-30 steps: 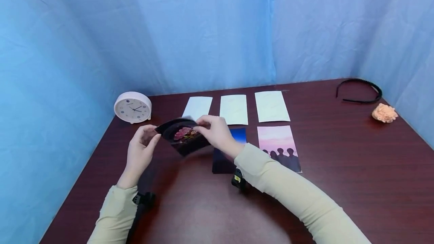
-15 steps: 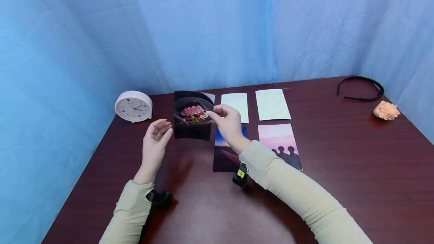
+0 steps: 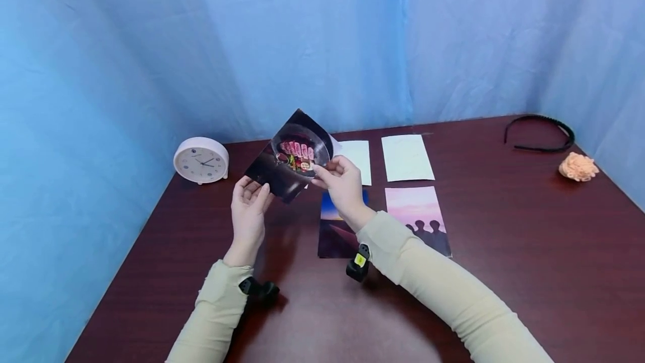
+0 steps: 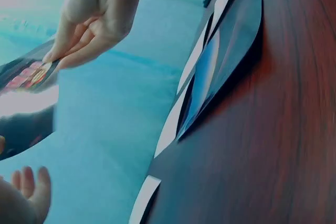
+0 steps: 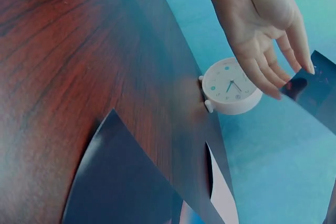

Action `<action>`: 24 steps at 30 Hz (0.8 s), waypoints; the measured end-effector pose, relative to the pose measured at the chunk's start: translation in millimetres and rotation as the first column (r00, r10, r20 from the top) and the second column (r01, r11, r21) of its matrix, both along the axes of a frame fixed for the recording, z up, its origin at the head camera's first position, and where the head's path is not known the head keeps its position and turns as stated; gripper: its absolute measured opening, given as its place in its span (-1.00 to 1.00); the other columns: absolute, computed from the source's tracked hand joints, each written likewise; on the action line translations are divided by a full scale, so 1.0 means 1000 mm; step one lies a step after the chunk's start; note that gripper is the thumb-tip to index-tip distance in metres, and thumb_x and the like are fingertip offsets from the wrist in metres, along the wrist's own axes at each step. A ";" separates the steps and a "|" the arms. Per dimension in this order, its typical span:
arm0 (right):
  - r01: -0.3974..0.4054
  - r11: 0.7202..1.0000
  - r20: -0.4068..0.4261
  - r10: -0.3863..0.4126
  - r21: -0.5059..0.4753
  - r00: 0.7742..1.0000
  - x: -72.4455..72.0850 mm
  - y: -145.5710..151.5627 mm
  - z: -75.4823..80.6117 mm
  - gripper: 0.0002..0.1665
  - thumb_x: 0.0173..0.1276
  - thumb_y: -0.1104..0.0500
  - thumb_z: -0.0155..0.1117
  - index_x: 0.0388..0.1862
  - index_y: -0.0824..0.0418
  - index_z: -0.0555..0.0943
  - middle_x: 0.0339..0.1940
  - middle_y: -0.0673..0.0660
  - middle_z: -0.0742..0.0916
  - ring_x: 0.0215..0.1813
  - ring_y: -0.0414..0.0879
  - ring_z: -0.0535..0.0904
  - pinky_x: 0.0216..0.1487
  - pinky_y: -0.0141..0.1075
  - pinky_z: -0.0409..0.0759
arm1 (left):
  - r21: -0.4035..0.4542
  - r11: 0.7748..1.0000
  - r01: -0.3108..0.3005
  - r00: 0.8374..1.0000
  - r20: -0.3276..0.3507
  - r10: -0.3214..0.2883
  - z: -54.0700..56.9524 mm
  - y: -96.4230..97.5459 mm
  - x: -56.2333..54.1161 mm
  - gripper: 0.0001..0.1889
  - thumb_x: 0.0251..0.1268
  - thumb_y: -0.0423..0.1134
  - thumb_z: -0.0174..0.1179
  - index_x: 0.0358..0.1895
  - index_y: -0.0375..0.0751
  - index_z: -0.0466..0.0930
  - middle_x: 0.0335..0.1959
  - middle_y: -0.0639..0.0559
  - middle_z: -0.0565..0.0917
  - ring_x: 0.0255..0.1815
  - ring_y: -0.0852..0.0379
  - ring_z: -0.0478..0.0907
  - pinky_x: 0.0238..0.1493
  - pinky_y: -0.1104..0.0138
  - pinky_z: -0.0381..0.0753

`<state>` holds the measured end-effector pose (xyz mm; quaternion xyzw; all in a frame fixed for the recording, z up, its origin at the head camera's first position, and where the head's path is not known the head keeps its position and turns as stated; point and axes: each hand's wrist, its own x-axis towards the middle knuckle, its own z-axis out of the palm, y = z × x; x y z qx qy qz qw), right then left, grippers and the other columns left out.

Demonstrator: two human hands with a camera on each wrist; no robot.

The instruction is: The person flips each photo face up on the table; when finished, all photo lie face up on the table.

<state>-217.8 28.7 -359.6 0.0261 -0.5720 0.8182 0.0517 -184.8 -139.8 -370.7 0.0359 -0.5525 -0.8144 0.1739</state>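
Observation:
In the head view a dark photo print (image 3: 292,156) of sliced meat in a pan is held up and tilted above the table. My right hand (image 3: 345,189) pinches its right edge between thumb and fingers. At the lower left corner my left hand (image 3: 249,206) holds the print, thumb in front and fingers behind. The left wrist view shows the right hand (image 4: 102,19) gripping the print (image 4: 31,85). From the right wrist, the left hand (image 5: 265,40) appears around the print's corner (image 5: 317,90).
Blank white cards (image 3: 407,157) lie at the back, partly covered by the raised print. In front are a sunset photo (image 3: 335,237) and a pink silhouette photo (image 3: 415,206). A white clock (image 3: 201,161) stands left; a black headband (image 3: 546,147) and peach flower (image 3: 578,167) lie right.
The print has been lifted and turned to a slant. My left hand let go of it, then moved right to its lower corner and took hold again. The right hand kept its pinch.

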 end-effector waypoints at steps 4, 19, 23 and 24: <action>-0.017 0.999 0.007 0.017 -0.037 1.000 0.002 -0.001 0.000 -0.81 0.26 0.40 0.24 -0.44 0.29 0.40 -0.50 0.07 0.55 -0.44 -0.20 0.63 -0.26 -0.32 0.68 | 0.079 0.996 -0.037 0.998 -0.037 0.040 -0.002 0.009 -0.002 -0.74 0.30 -0.55 0.03 -0.05 -0.15 0.42 -0.33 0.05 0.52 -0.39 0.30 0.53 -0.41 0.46 0.58; -0.183 0.982 0.050 0.180 0.056 0.982 0.001 0.010 -0.005 -0.81 0.30 0.33 0.24 -0.21 0.28 0.40 -0.30 0.11 0.62 -0.30 -0.19 0.67 -0.18 -0.23 0.68 | 0.086 0.992 -0.095 0.981 -0.164 0.108 -0.006 0.014 -0.002 -0.71 0.21 -0.63 0.06 -0.16 -0.15 0.49 -0.38 0.09 0.57 -0.41 0.30 0.51 -0.43 0.55 0.50; -0.262 0.957 0.080 0.253 0.125 0.964 -0.001 0.026 -0.006 -0.71 0.34 0.29 0.21 -0.05 0.29 0.35 -0.20 0.15 0.60 -0.23 -0.16 0.67 -0.13 -0.14 0.67 | 0.021 0.991 -0.132 0.979 -0.157 0.133 -0.008 0.009 0.000 -0.72 0.18 -0.63 0.10 -0.19 -0.15 0.50 -0.41 0.10 0.54 -0.41 0.30 0.49 -0.37 0.55 0.50; -0.273 0.952 0.087 0.263 0.138 0.961 -0.001 0.030 -0.006 -0.66 0.35 0.27 0.20 0.02 0.29 0.34 -0.18 0.15 0.60 -0.22 -0.15 0.66 -0.11 -0.13 0.66 | 0.000 0.991 -0.136 0.979 -0.155 0.135 -0.008 0.007 0.000 -0.72 0.18 -0.62 0.10 -0.19 -0.16 0.50 -0.41 0.11 0.55 -0.40 0.30 0.50 -0.36 0.55 0.51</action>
